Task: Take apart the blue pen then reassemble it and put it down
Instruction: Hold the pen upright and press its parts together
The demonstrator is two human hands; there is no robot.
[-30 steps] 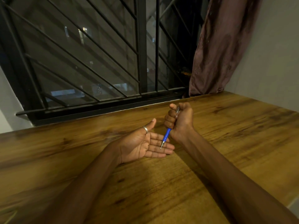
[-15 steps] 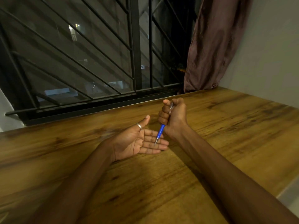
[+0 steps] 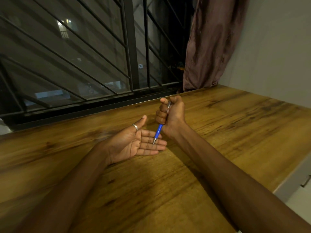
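1. A wooden table fills the lower view, grain running dark in streaks; behind it a barred window gives onto night, and a brownish-purple curtain hangs at the right against a pale wall.
2. Both bare forearms reach in from the bottom edge and meet near the table's far middle.
3. The right hand is balled into a fist around the blue pen, thumb on top, knuckles facing left; the grip is full and closed.
4. The pen stands tilted, its top leaning away; a silvery part peeks out between thumb and fingers at the top of the fist; the blue barrel comes out below the fist and ends in a thin metal tip.
5. The left hand lies palm up, fingers flat and together, pointing right, thumb raised; it holds nothing; a ring sits on the thumb.
6. The tip points down right over the left fingers; whether it touches them I cannot tell.
7. The back of the left hand looks to be resting on the table; at the far right edge, a pale cabinet front with a small metal handle shows below the tabletop.
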